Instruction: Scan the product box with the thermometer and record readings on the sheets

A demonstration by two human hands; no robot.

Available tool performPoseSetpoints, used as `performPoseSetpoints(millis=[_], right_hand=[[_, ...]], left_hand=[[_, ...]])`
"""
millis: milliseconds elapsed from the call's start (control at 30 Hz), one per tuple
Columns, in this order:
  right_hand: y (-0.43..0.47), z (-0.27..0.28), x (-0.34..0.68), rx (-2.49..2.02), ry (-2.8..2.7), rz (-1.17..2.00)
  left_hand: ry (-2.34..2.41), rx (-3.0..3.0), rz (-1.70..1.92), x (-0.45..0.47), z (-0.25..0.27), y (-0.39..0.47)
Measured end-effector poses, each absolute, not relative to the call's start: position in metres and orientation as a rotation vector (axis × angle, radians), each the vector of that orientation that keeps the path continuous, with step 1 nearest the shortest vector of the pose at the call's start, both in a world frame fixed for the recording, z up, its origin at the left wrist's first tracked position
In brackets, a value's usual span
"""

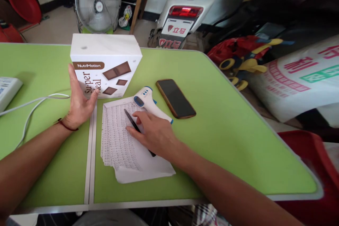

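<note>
My left hand grips the lower left of a white box marked NutriMotion, its thumb on the front face and its fingers along the side. The box stands upright on the green table. My right hand rests over a stack of handwritten paper sheets. Its thumb and index finger are apart, on either side of a black pen that lies slantwise on the sheets. Just beyond that hand lies a white and blue infrared thermometer, its lower part beside the knuckles.
A phone in a brown case lies right of the thermometer. White cables run from a white power strip at the left. Behind the green table stand a fan and a white scooter.
</note>
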State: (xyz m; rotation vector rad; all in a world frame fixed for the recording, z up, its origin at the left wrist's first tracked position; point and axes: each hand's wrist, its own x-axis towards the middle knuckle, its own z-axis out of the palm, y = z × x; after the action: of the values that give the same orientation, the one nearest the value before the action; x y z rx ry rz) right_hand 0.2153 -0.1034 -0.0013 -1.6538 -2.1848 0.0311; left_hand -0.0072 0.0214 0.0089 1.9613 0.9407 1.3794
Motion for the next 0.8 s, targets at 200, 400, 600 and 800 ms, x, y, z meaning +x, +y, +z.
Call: performPoseSetpoints(millis=[200,400,600,800], right_hand=[[-0.101,-0.006,0.217,-1.669,-2.149,0.214],[-0.097,0.005,0.221,-1.328,-1.683,0.623],[-0.099,0.011,0.216,-1.064,-1.368,0.970],[-0.103,0.005,0.206,-1.065,-1.248,0.970]], left_hand=[[0.877,2.408,1.777,0.001,0.018,-0.002],[0.650,2.584,1.061,0.005,0.016,-0.013],[0.613,2.681,0.702,0.006,0.009,-0.008],[0.632,2.671,0.584,0.008,0.008,-0.006]])
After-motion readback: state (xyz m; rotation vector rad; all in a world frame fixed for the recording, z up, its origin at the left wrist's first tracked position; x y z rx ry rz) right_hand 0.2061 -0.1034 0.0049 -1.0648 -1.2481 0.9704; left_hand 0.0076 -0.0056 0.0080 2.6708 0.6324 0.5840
